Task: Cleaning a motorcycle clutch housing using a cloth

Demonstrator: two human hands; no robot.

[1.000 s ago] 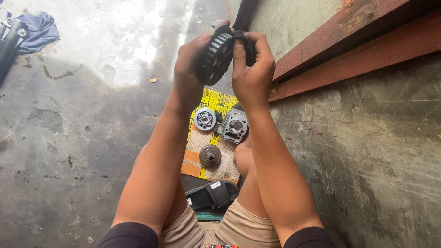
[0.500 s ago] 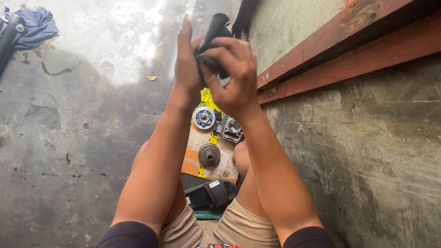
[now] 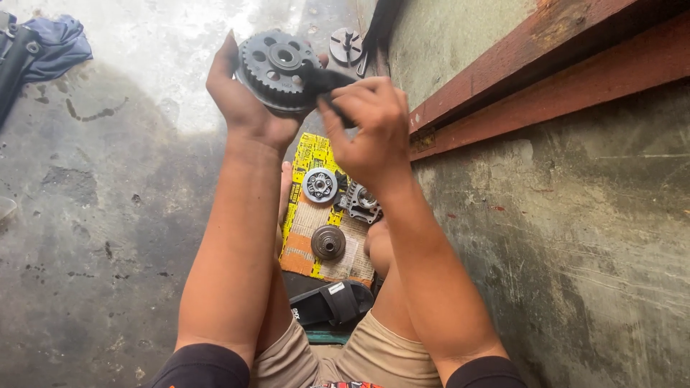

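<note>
Left hand [image 3: 241,100] cups round dark toothed metal gear [image 3: 277,68] from behind, steadying it up over concrete floor [image 3: 100,237], while right hand [image 3: 366,126] pinches black rag [image 3: 323,82] against its face.

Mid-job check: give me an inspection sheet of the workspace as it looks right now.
Surface: stained concrete floor, partly in bright light.
Job's things: toothed gear held up in the left hand; black rag pressed to it by the right hand.
Clutter: three round metal parts on yellow cardboard; black sandal; small disc near the wall.
Grippers: both hands closed, left on the gear, right on the rag.
Cables: nothing seen.
Surroundings: concrete wall with a red-brown beam; blue cloth and a dark tube far left.
</note>
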